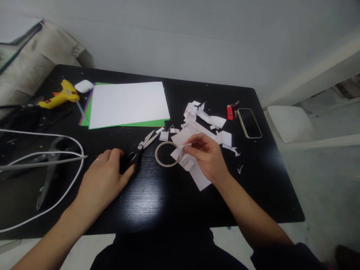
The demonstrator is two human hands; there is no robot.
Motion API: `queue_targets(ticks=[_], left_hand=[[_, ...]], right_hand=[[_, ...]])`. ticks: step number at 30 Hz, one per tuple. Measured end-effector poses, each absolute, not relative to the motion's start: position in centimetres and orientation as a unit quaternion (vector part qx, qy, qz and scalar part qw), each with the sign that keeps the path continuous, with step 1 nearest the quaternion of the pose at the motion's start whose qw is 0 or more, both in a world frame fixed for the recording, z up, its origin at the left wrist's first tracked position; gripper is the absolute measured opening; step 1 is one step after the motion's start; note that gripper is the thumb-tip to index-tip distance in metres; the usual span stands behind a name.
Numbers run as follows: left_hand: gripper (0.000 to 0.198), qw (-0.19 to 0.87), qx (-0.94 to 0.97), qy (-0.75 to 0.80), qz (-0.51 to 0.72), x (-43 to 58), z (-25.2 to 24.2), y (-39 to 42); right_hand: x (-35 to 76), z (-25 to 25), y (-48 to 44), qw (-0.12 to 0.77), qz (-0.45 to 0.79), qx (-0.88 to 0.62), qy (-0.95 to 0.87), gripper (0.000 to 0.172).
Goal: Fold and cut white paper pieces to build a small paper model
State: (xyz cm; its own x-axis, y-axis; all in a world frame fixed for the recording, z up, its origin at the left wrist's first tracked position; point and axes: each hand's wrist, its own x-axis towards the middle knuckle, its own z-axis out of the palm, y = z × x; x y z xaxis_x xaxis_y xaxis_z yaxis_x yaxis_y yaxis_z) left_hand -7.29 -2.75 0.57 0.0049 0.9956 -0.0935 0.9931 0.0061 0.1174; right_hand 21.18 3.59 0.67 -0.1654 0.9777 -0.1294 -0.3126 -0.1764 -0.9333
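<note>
My left hand [102, 174] rests on the black table with its fingers curled around the black handles of a pair of scissors [140, 148]. The metal blades lie slightly apart and point away to the right. Part of the handles is hidden by the fingers. In my right hand [208, 157], a small piece of white paper [188, 145] is pinched between thumb and forefinger. Below it a tape roll [158, 162] lies flat, partly under the raised piece. Cut and folded white paper scraps [201, 178] spread beneath and behind my right hand.
White sheets [128, 105] lie on green paper [140, 124] at the back left. Beside them are a yellow glue gun [63, 95] and a white rounded object [84, 86]. A white cable [75, 178] loops at left. A red lighter [230, 112] and a phone [249, 123] lie right.
</note>
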Motion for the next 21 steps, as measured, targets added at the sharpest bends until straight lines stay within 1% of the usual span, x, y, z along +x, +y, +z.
queue_targets(ticks=[4, 7, 9, 12, 16, 18, 21], left_hand=[[0.043, 0.056, 0.724, 0.688, 0.008, -7.3, 1.0, -2.1], [0.037, 0.032, 0.759, 0.648, 0.053, -6.0, 1.8, -1.4], [0.032, 0.065, 0.8, 0.588, 0.096, -4.2, 2.1, -0.8], [0.023, 0.116, 0.857, 0.496, 0.08, -1.2, 1.8, 0.0], [0.015, 0.144, 0.875, 0.462, 0.011, 1.1, 1.1, 1.2], [0.014, 0.161, 0.875, 0.457, -0.009, 1.1, 1.2, 1.6], [0.017, 0.195, 0.867, 0.459, 0.015, 0.2, 1.8, 1.6]], right_hand=[[21.4, 0.7, 4.0, 0.515, 0.64, -0.418, -0.387, 0.023], [21.6, 0.3, 4.4, 0.529, 0.636, -0.427, -0.365, 0.021], [21.7, 0.0, 4.8, 0.534, 0.64, -0.434, -0.341, 0.022], [21.7, -0.4, 5.1, 0.535, 0.645, -0.443, -0.319, 0.023], [21.7, -0.5, 5.2, 0.538, 0.64, -0.45, -0.315, 0.025], [21.7, -0.5, 5.2, 0.538, 0.64, -0.452, -0.309, 0.026], [21.8, -0.7, 5.2, 0.532, 0.647, -0.454, -0.302, 0.03]])
